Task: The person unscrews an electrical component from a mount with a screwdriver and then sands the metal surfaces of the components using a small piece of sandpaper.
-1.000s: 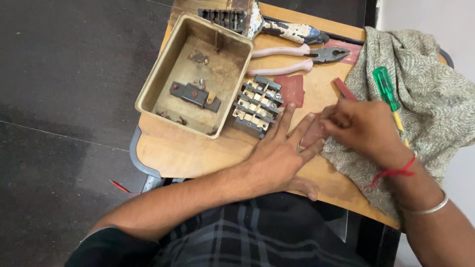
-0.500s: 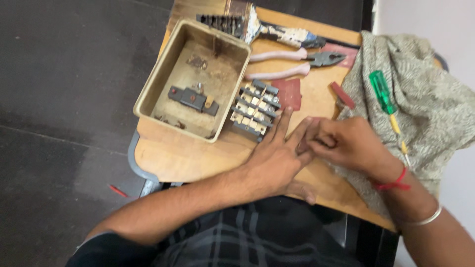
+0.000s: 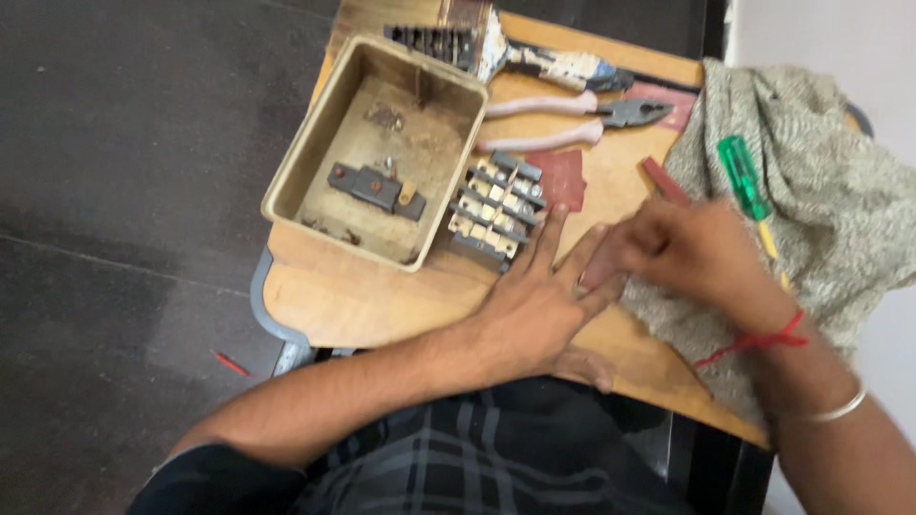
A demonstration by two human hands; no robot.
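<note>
1. While the left hand (image 3: 534, 305) lies flat as before, fingers spread on the wooden board (image 3: 353, 300), the right hand (image 3: 692, 253) has moved slightly toward it; its fingers are curled, and I cannot tell what they pinch.
2. One open metal box (image 3: 377, 148) sits at the board's left edge, one terminal block (image 3: 496, 205) just beside it, touching the left fingertips.
3. One brush (image 3: 520, 57) and one pair of pliers (image 3: 572, 119) lie along the far edge.
4. One green screwdriver (image 3: 744, 181) rests on the cloth (image 3: 821, 191) at the right edge.
</note>
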